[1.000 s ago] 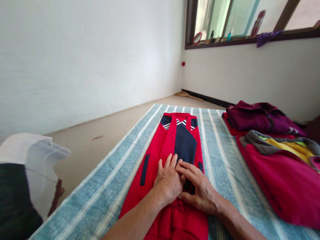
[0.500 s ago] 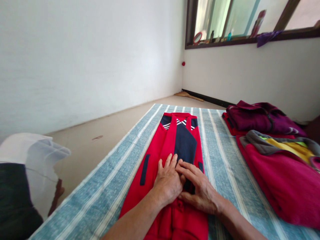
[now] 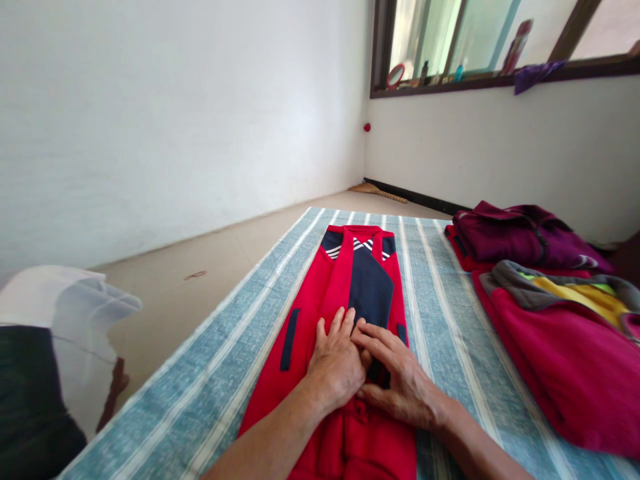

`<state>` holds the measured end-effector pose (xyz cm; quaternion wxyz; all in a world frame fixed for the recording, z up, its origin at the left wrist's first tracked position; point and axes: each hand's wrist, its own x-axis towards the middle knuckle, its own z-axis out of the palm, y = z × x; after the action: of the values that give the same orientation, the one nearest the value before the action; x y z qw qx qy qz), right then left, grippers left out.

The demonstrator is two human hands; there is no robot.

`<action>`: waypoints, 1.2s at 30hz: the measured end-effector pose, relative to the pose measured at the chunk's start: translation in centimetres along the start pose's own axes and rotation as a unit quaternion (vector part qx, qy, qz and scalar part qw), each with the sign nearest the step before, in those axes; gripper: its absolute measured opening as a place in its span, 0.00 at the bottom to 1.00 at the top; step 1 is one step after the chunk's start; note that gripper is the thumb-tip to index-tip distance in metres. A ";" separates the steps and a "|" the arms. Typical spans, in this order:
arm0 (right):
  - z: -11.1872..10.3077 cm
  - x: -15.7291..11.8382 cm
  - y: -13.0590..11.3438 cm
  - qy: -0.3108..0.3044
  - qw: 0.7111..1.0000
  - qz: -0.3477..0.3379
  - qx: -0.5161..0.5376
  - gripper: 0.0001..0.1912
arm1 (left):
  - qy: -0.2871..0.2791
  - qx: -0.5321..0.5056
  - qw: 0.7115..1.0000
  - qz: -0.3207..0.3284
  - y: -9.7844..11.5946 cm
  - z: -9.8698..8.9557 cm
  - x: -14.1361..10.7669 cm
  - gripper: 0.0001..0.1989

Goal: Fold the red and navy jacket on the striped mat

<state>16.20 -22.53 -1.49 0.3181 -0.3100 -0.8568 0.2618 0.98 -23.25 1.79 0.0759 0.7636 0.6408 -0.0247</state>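
Observation:
A red and navy jacket (image 3: 327, 293) with white stripes near its collar lies folded lengthwise on a blue-and-white striped cloth (image 3: 435, 333). My left hand (image 3: 337, 363) rests flat on the middle of the jacket, its fingers stretched forward. Beside it, my right hand (image 3: 395, 373) lies over the navy panel, fingers extended and thumb apart, its fingertips meeting the left hand. The cloth under both palms is hidden. Below the hands, the near part of the jacket is bunched in folds.
To the right sit a folded crimson garment (image 3: 565, 367) with a grey and yellow collar and a purple garment (image 3: 525, 237) behind it. White sheer fabric (image 3: 75, 320) hangs at the left. A window (image 3: 450, 40) is at the back right, with small items along its sill.

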 end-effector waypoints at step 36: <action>0.5 -0.1 0.1 -0.026 0.999 0.043 0.008 0.36 | -0.020 -0.023 1.000 -0.003 -0.5 0.3 -0.1 0.28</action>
<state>15.90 -22.63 -1.93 0.2867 -0.3368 -0.8489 0.2896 0.49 -23.35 1.47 0.1063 0.7593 0.6415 -0.0253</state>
